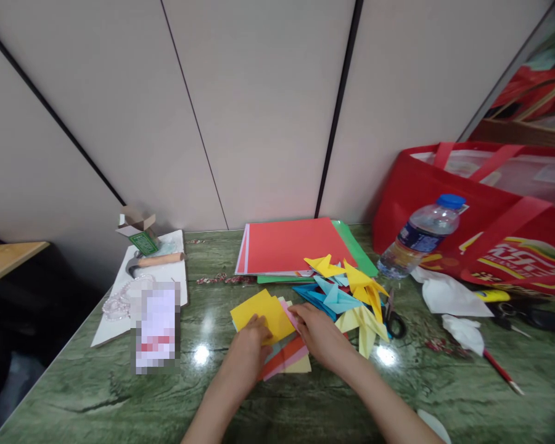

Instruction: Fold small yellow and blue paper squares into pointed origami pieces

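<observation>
Near the middle of the table, my left hand [247,345] grips a yellow sheet of paper [260,309], its fingertips on top of the sheet. My right hand [322,336] has its fingers closed at the edge of a pink sheet of paper [288,313] beside the yellow one. Below both hands lies a fanned pile of coloured paper squares [287,359], partly covered. Right beside my right hand is a heap of folded paper cranes [337,297] in blue, yellow and cream.
Behind the hands lies a stack of large coloured sheets [296,245]. Scissors [393,317], a water bottle [419,237] and a red bag [504,216] stand or lie to the right. At left, a white board [171,283] carries a hammer [155,261] and a small box [141,234].
</observation>
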`<state>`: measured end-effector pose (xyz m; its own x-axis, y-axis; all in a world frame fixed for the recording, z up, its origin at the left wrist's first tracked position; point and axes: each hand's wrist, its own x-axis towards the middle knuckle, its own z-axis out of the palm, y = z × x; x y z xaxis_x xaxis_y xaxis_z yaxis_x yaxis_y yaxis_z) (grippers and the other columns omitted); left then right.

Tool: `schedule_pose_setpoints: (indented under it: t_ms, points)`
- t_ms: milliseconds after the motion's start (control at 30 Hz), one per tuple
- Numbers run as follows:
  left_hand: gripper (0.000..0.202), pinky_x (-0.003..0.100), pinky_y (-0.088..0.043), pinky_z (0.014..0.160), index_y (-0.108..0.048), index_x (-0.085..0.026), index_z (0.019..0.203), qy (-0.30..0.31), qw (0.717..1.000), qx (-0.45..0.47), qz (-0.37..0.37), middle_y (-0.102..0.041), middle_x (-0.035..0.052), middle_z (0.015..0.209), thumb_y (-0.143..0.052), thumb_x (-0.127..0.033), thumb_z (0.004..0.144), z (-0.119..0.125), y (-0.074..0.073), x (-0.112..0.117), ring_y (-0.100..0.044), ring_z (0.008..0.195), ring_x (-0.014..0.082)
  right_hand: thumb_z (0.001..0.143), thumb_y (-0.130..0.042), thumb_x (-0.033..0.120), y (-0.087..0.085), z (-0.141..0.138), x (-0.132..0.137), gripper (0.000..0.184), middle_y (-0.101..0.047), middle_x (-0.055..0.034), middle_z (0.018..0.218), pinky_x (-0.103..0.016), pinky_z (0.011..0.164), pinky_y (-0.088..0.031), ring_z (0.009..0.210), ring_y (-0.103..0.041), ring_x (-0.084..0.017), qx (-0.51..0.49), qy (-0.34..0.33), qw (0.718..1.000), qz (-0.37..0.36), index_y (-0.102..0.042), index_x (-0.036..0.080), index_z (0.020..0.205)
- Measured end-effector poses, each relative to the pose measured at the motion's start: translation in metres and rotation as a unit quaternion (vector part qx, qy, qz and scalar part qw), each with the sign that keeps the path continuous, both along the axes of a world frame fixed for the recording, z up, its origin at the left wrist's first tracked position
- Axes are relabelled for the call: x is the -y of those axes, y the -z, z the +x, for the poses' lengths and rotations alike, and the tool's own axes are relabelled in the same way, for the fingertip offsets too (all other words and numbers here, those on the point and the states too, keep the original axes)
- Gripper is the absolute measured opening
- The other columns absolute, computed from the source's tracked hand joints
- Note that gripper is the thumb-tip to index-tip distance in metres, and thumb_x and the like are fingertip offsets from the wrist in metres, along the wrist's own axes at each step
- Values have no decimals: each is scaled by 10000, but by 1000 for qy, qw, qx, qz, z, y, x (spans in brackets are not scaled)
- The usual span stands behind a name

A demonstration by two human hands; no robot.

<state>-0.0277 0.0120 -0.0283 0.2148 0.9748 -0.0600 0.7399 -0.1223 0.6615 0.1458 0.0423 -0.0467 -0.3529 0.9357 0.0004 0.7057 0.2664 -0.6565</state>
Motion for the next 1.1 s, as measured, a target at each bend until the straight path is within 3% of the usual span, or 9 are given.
schedule_pose_setpoints:
  t_ms: [100, 267, 533, 633, 700, 800, 867, 1000, 1100]
  points:
    - [240, 377, -425, 873, -652, -176, 635, 22, 999, -30, 14, -695, 121, 858, -471, -28, 690, 4, -7, 0, -620, 945, 256, 743, -396, 15, 5, 7, -6, 366, -642, -107, 906, -306, 758, -437, 872, -597, -218, -24, 15, 1000, -6, -607, 147, 1011]
    - [241, 386, -480, 791, -651, -162, 668, 27, 993, -54, 102, -699, 115, 807, -448, -59, 749, 6, -10, -2, -644, 827, 241, 640, -471, 4, 11, 8, -4, 504, -637, -26, 813, -227, 582, -470, 681, -604, -149, -185, -28, 980, -72, -551, 205, 1096]
    - [115, 492, -465, 854, -655, -195, 758, 35, 940, 50, 337, -694, 88, 906, -555, -142, 774, 0, -3, -4, -561, 1057, 276, 577, -689, 185, -2, -4, 2, 308, -643, -14, 800, -272, 602, -507, 697, -629, -179, -357, 13, 916, -183, -600, 181, 873]
    - [135, 525, -400, 926, -647, -224, 828, 60, 924, 74, 369, -654, 80, 1051, -582, -126, 760, 2, -9, 0, -483, 1156, 278, 567, -707, 227, -9, -5, 0, 215, -656, -23, 767, -289, 652, -504, 727, -630, -195, -371, 40, 917, -142, -640, 169, 763]
    - [276, 526, -352, 970, -610, -245, 992, 9, 922, 98, 376, -556, 90, 1221, -615, -140, 738, 4, -14, 2, -402, 1224, 282, 552, -713, 231, -13, -5, 0, 187, -661, -36, 797, -293, 683, -503, 767, -627, -204, -387, 75, 914, -95, -656, 167, 719]
    - [655, 514, -273, 1024, -422, -276, 1251, -146, 922, 169, 316, -385, 98, 1375, -701, -213, 661, 4, -18, 2, -320, 1273, 286, 560, -715, 265, -19, -4, 0, 195, -657, -45, 814, -290, 682, -509, 770, -627, -202, -422, 119, 897, -55, -659, 166, 719]
    - [843, 474, -316, 1010, -324, -288, 1309, -197, 905, 299, 230, -346, 109, 1397, -756, -242, 586, 3, -17, -1, -337, 1262, 294, 569, -719, 285, -21, -4, 1, 202, -653, -47, 816, -287, 687, -508, 771, -623, -197, -427, 124, 894, -44, -657, 164, 719]
    - [1031, 372, -487, 844, -204, -282, 1356, -168, 830, 532, 1, -488, 127, 1285, -790, -203, 511, 6, -17, -6, -509, 1121, 294, 596, -713, 302, -20, -6, 3, 183, -640, -33, 762, -278, 651, -504, 731, -609, -182, -422, 91, 899, -77, -651, 165, 700]
    - [921, 339, -509, 791, -247, -268, 1349, -165, 787, 591, -62, -616, 91, 1119, -751, -197, 582, 9, -21, -4, -599, 989, 255, 628, -699, 312, -19, -9, 5, 170, -604, -25, 746, -270, 614, -499, 713, -588, -176, -412, 51, 905, -95, -642, 163, 685]
